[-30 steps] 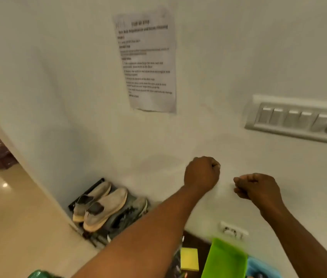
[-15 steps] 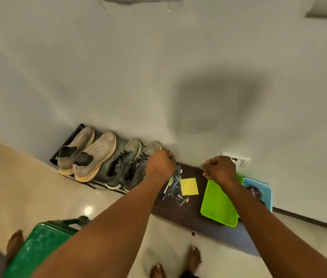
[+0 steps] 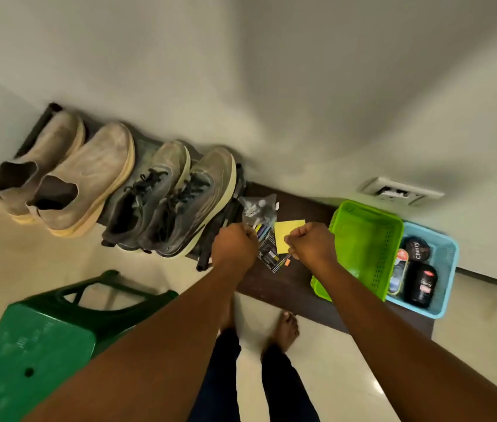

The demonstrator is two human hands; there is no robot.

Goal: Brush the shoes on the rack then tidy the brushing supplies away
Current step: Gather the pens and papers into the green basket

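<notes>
Two beige slip-on shoes (image 3: 67, 175) and two grey laced sneakers (image 3: 174, 199) stand on a low dark rack (image 3: 43, 120) against the wall. Right of the rack, a dark board (image 3: 296, 205) carries a light blue basket (image 3: 445, 254) with shoe polish tins and bottles (image 3: 420, 281), and a lime green basket (image 3: 366, 239). My left hand (image 3: 233, 249) and my right hand (image 3: 309, 245) are both held out as fists above the board, holding nothing. No brush is visible.
Between my fists lie pens in a plastic bag (image 3: 258, 214), a yellow sticky pad (image 3: 287, 233) and a dark card (image 3: 271, 257). A green plastic stool (image 3: 28, 339) stands at lower left. My bare feet (image 3: 283, 330) are on the tiled floor. A wall socket (image 3: 396, 191) sits above the baskets.
The view has swung down from the wall notice and switches to the floor. The rack, board and baskets now fill the view. Both fists stayed clenched and came closer together.
</notes>
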